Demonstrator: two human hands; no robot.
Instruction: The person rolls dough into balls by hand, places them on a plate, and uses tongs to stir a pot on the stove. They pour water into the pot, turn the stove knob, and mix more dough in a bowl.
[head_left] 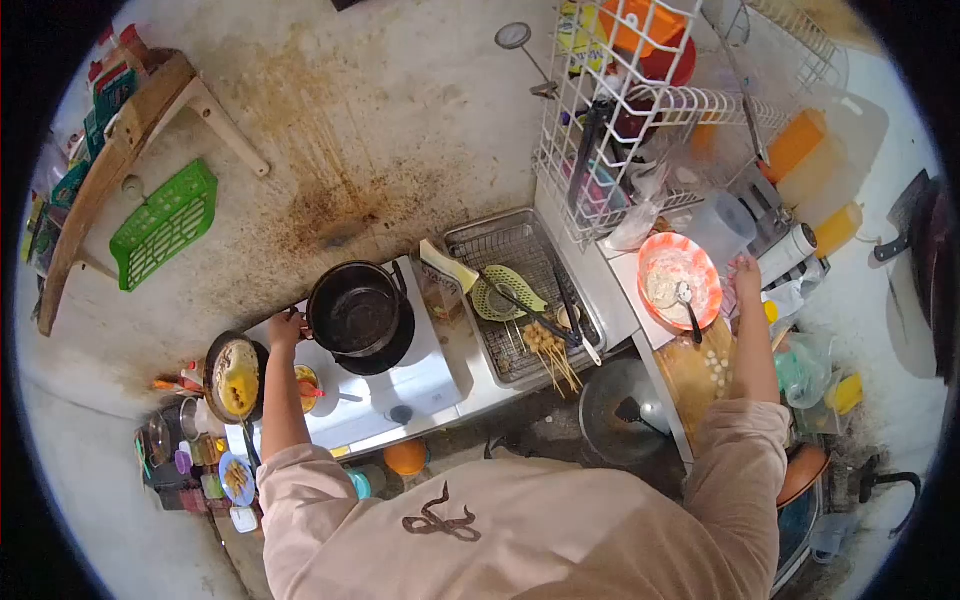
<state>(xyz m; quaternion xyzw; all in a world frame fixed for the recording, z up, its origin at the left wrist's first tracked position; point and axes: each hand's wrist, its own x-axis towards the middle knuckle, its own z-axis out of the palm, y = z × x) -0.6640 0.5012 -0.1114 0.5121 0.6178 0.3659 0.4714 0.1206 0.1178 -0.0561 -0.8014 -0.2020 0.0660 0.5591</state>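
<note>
At the left of the white stove, my left hand (pixel 287 328) is closed around the handle of a dark pot (pixel 352 308). The pot sits over a black pan on the burner. My right hand (pixel 747 277) is beside the right edge of an orange-and-white bowl (pixel 659 252); its fingers are too small and unclear to tell whether they hold anything. The bowl contains a pale mixture and a spoon (pixel 685 293). Left of my left forearm, a small frying pan (pixel 213 372) holds a pale and yellow food.
A wire-racked tray (pixel 463 228) holds a green strainer (pixel 497 294), tongs and skewered food (pixel 545 342). Below it is a wok (pixel 597 420). Pale pieces lie on a wooden board (pixel 680 372). A white wire rack (pixel 566 130) hangs above the counter.
</note>
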